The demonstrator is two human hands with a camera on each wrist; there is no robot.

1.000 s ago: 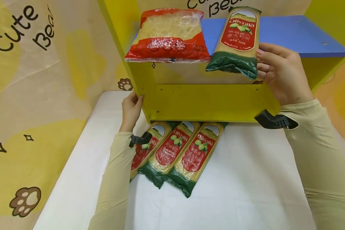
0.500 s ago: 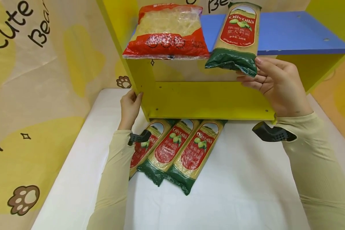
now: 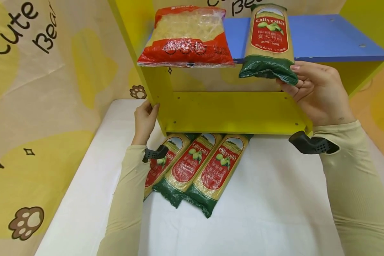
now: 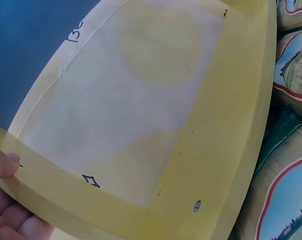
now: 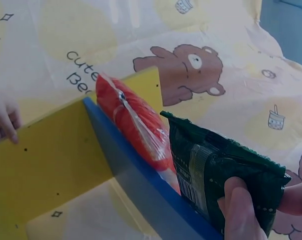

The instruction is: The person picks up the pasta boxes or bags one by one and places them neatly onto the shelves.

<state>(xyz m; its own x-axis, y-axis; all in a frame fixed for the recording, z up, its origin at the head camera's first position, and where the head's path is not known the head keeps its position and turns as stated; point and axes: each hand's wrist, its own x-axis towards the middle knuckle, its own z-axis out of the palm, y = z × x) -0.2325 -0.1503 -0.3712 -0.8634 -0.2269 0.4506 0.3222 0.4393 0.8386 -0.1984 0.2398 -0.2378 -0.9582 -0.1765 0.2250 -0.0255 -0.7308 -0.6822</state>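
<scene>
My right hand (image 3: pixel 320 89) pinches the lower right corner of a spaghetti packet (image 3: pixel 270 39), thumb above and fingers below. The packet lies on the blue shelf board (image 3: pixel 332 39), label up, its green end jutting past the front edge. In the right wrist view, the thumb and fingers stand on either side of the packet's dark green end (image 5: pixel 216 170). To its left on the board sits a red bag of pasta (image 3: pixel 188 39). My left hand (image 3: pixel 145 119) grips the front edge of the shelf unit's yellow side panel (image 4: pixel 65 195), thumb on the inner face.
Several spaghetti packets (image 3: pixel 216 170) lie slanted on the white tabletop (image 3: pixel 268 199), their far ends at the unit's yellow bottom board (image 3: pixel 233 112). A patterned cloth wall (image 3: pixel 67 81) stands at the left and behind.
My right hand has slid from the packet's side down to its lower right corner. The packet's near end has swung slightly right. My left hand keeps its hold on the panel.
</scene>
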